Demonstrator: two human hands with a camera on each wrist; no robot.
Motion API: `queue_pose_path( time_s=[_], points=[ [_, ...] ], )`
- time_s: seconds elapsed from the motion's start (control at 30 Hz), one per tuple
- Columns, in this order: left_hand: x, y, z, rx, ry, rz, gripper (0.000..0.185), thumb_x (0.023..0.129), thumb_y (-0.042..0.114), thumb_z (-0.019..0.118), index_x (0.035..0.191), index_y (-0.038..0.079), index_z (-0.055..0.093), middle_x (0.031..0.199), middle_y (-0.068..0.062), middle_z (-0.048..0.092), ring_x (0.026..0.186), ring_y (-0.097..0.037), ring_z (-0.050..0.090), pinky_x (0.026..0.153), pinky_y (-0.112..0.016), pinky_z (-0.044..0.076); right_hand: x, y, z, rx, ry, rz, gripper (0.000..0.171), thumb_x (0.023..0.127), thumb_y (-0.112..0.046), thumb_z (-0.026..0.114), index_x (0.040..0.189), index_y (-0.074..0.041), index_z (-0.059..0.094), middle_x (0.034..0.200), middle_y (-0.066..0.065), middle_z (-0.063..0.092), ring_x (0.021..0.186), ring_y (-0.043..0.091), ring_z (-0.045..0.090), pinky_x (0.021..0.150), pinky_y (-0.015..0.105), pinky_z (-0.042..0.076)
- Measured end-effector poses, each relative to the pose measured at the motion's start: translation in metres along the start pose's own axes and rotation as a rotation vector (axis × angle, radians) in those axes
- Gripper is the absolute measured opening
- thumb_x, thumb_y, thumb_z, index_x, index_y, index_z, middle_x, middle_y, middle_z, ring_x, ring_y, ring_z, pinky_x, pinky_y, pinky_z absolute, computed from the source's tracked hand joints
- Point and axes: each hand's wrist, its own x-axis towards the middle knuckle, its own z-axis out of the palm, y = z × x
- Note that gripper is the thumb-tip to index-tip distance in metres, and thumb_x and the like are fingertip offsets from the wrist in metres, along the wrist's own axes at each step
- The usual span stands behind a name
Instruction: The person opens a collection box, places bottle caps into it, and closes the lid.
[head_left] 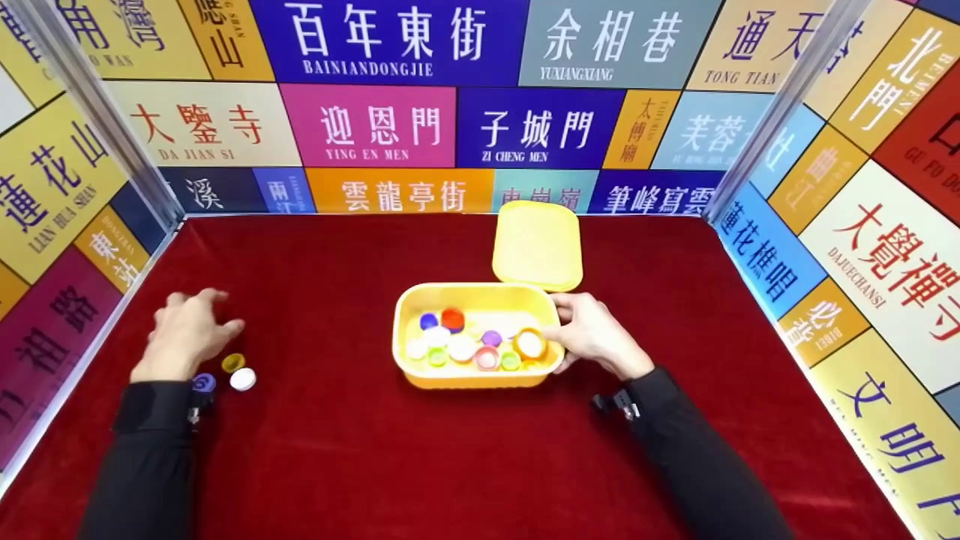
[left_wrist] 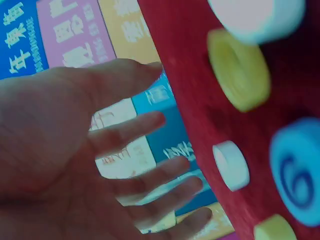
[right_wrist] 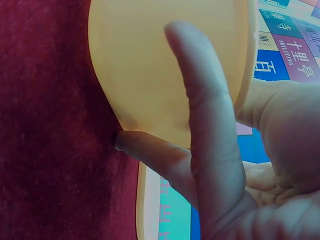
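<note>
A yellow box [head_left: 480,381] sits mid-table on the red cloth, with several coloured bottle caps [head_left: 461,346] inside. My right hand [head_left: 561,331] grips its right wall; in the right wrist view fingers [right_wrist: 200,115] lie against the outer wall [right_wrist: 150,65] and the thumb is over the rim. My left hand [head_left: 201,315] is spread over the cloth at the left and holds nothing; its fingers [left_wrist: 135,132] are straight. Just by its wrist lie a yellow cap [head_left: 233,362], a white cap [head_left: 242,379] and a blue cap [head_left: 203,383].
The box's yellow lid [head_left: 537,245] lies behind it, touching the back rim. Colourful sign-printed walls [head_left: 375,124] enclose the table on three sides. The left wrist view shows more loose caps: white [left_wrist: 231,165], yellow [left_wrist: 240,67], blue marked 6 [left_wrist: 297,172].
</note>
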Motion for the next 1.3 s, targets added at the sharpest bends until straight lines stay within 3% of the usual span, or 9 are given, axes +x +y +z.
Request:
queue_pose_path(
  time_s=[0.1,0.27,0.53,0.73,0.87,1.07,1.3],
  points=[
    [0.000,-0.012,-0.003,0.029,-0.038,-0.001,0.065,0.110,0.024,0.073,0.162,-0.009,0.053,0.154,-0.057,0.041,0.139,-0.078,0.040,0.113,-0.089,0.044,0.001,0.000,0.000,0.002,-0.003,-0.001,0.055,0.104,-0.005,0.080,0.158,-0.002,0.067,0.139,0.026,0.081,0.087,0.043,0.088,0.062,0.048,0.071],
    [0.002,-0.024,-0.004,0.038,0.006,0.070,0.044,0.104,0.006,0.075,0.142,-0.014,0.070,0.143,-0.052,0.062,0.134,-0.070,0.051,0.118,-0.080,0.045,0.000,-0.001,-0.001,-0.003,-0.005,0.012,0.055,0.105,-0.008,0.083,0.157,-0.004,0.068,0.138,0.026,0.081,0.085,0.043,0.088,0.063,0.049,0.072],
    [0.001,-0.026,-0.003,0.013,0.104,0.082,0.018,0.097,-0.005,0.072,0.111,-0.013,0.080,0.117,-0.042,0.076,0.108,-0.060,0.066,0.096,-0.071,0.056,-0.001,-0.001,-0.001,0.000,-0.005,0.018,0.056,0.105,-0.009,0.084,0.158,-0.005,0.068,0.138,0.026,0.081,0.086,0.044,0.088,0.063,0.049,0.072],
    [0.000,-0.026,0.000,0.001,0.122,0.072,0.013,0.097,-0.005,0.072,0.105,-0.011,0.081,0.108,-0.037,0.079,0.099,-0.054,0.068,0.088,-0.063,0.057,-0.001,-0.002,-0.001,-0.002,-0.006,0.012,0.054,0.106,-0.007,0.081,0.158,-0.004,0.067,0.139,0.026,0.081,0.088,0.044,0.088,0.063,0.049,0.072],
    [0.000,-0.023,0.002,-0.020,0.136,0.081,0.013,0.099,-0.004,0.074,0.107,-0.012,0.082,0.106,-0.036,0.080,0.099,-0.054,0.070,0.090,-0.067,0.058,-0.001,-0.002,0.000,0.001,-0.002,0.013,0.054,0.105,-0.007,0.082,0.157,-0.005,0.068,0.138,0.025,0.081,0.088,0.043,0.088,0.063,0.048,0.072],
    [0.000,-0.008,0.008,-0.041,0.205,0.163,0.015,0.100,-0.003,0.073,0.109,-0.011,0.083,0.108,-0.035,0.082,0.102,-0.058,0.072,0.094,-0.071,0.058,-0.001,-0.001,0.000,0.001,-0.011,0.013,0.054,0.105,-0.006,0.080,0.157,-0.003,0.067,0.136,0.026,0.081,0.089,0.044,0.088,0.062,0.047,0.072],
    [-0.006,0.043,0.015,-0.084,0.266,0.318,0.016,0.100,0.000,0.076,0.113,-0.007,0.085,0.110,-0.035,0.080,0.104,-0.056,0.070,0.096,-0.070,0.058,0.001,-0.001,-0.001,0.018,-0.025,0.003,0.055,0.106,-0.006,0.081,0.159,-0.002,0.066,0.137,0.029,0.080,0.093,0.044,0.088,0.063,0.047,0.072]
  ],
)
